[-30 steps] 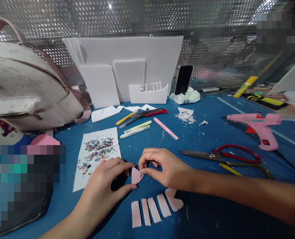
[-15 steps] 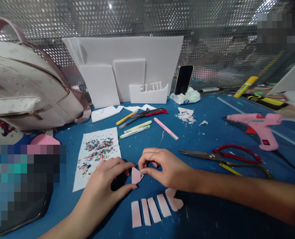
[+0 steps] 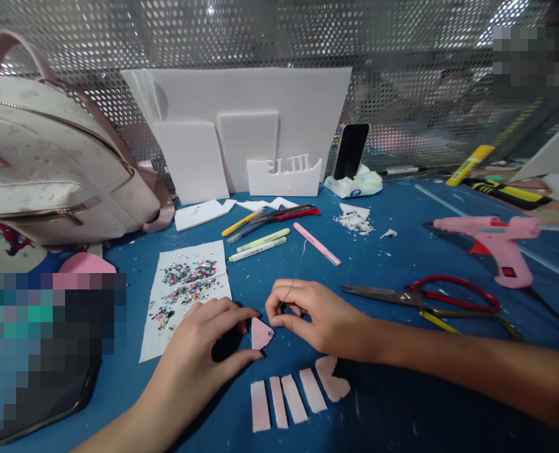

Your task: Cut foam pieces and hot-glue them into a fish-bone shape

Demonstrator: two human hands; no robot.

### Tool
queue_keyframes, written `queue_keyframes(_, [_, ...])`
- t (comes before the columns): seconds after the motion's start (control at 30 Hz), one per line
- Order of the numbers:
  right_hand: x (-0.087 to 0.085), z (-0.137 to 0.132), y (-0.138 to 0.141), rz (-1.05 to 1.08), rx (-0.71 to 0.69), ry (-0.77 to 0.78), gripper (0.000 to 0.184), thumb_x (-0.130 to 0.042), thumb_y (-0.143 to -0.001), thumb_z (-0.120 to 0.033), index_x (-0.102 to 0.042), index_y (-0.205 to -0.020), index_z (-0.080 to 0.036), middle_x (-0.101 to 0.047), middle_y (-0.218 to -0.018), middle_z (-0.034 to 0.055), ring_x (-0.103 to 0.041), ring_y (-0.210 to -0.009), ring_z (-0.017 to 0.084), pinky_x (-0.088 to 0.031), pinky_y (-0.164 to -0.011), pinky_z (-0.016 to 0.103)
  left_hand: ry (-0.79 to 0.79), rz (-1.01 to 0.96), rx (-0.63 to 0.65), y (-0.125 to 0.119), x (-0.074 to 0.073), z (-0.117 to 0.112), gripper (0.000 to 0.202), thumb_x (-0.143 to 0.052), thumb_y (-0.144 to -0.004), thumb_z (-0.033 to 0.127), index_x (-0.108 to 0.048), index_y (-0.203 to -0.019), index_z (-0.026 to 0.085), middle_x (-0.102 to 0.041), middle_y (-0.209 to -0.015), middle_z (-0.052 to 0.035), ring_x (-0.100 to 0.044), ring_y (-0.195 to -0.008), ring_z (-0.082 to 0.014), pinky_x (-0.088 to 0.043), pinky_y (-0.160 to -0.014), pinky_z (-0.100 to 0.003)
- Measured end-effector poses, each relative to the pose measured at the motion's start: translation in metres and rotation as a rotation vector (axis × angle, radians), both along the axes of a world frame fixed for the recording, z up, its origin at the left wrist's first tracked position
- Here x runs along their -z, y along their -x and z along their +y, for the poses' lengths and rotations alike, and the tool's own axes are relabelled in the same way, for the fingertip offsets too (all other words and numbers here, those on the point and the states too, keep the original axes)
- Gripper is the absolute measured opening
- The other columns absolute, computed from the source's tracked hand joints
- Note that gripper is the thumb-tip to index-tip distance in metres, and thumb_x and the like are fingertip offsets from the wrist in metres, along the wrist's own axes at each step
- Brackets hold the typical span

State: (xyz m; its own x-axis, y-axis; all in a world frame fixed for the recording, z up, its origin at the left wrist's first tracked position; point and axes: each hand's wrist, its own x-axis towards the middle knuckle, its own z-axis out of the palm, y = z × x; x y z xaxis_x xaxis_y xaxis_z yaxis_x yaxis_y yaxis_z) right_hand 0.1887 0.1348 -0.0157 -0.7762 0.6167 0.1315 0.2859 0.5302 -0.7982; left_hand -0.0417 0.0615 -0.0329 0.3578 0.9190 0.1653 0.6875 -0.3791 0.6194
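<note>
My left hand (image 3: 208, 330) has its index finger and thumb at the left corners of a small pink triangular piece (image 3: 261, 335), holding it on the blue table. A tiny dark spot shows near that piece's right tip. Just right of the tip, my right hand (image 3: 307, 311) is closed in a pinch. A thin strand (image 3: 300, 267) rises from its fingers toward the pink marker (image 3: 317, 244); the pinched end is hidden. Below the hands lie several pale pink strips (image 3: 261, 406) and a pink piece with a wavy edge (image 3: 332, 379).
Paper with colourful small bits (image 3: 166, 270) lies left of my hands. Scissors (image 3: 383, 294) and a pink glue gun (image 3: 491, 233) lie right. Behind are markers (image 3: 259, 250), a red cutter (image 3: 302, 212), white boards (image 3: 189, 163) and a phone (image 3: 351, 151). A backpack (image 3: 53, 151) stands left.
My right fingertips have drawn slightly up and away from the pink triangular piece, uncovering its right tip and the dark spot. My left hand stays in place. The view has shifted slightly.
</note>
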Motion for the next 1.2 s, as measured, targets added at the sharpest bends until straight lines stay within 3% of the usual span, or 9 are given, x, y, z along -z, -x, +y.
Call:
queue_keyframes(0.6, [0.0001,-0.0010,-0.0020,0.004,-0.027,-0.009,0.009,-0.054,-0.099,-0.016,-0.060,-0.093,-0.019,-0.059,-0.096,0.0011,-0.048,-0.073,0.012,-0.040,-0.070,0.027,-0.003,0.002,0.002,0.0009,-0.0002,-0.0021,0.033,-0.072,-0.090,0.046,-0.063,-0.119,0.033,-0.064,-0.098,0.0013,-0.062,-0.090,-0.0207,-0.044,-0.081,-0.037])
queue_keyframes(1.2, [0.0041,-0.0001,-0.0012,-0.043,-0.062,-0.058,0.008,-0.055,-0.098,-0.015,-0.060,-0.094,-0.019,-0.060,-0.095,0.0011,-0.054,-0.084,0.015,-0.040,-0.077,0.029,-0.008,-0.011,0.007,-0.0003,0.0000,0.0005,0.031,-0.073,-0.090,0.040,-0.062,-0.118,0.032,-0.063,-0.097,0.0012,-0.060,-0.090,-0.0207,-0.044,-0.080,-0.036])
